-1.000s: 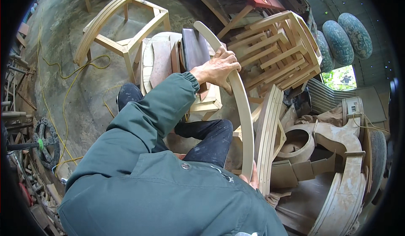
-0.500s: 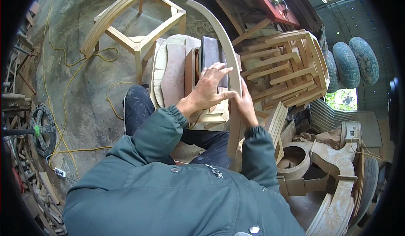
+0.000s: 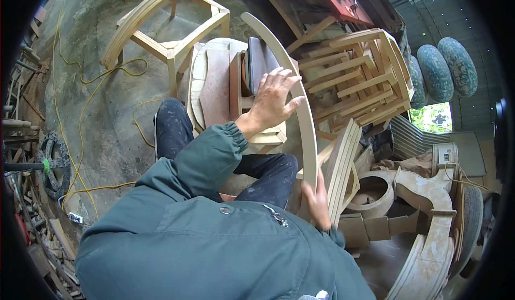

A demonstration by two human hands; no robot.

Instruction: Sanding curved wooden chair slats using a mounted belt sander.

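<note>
A long curved wooden strip (image 3: 303,101), pale and smooth, stands lengthwise in front of me and bows to the right. My right hand (image 3: 316,201) is closed around its near end, low by my right side. My left hand (image 3: 272,100) is at the middle of the strip, fingers stretched and thumb apart, with the fingertips at its inner edge. Just beyond the left hand is a wooden stand (image 3: 268,137) with a dark flat panel (image 3: 260,61) set upright in it. A brown shaped board (image 3: 214,85) leans beside that panel.
A curved wooden frame on legs (image 3: 185,45) stands at far left. Stacked wooden frames (image 3: 365,75) are to the right, with more curved strips (image 3: 343,166) nearer me. Yellow cable (image 3: 83,134) runs over the floor at left. Dusty machine housing (image 3: 434,209) stands at right.
My right hand has slid down the strip from its middle to its near end. The left hand has shifted slightly, its thumb now apart from the right hand.
</note>
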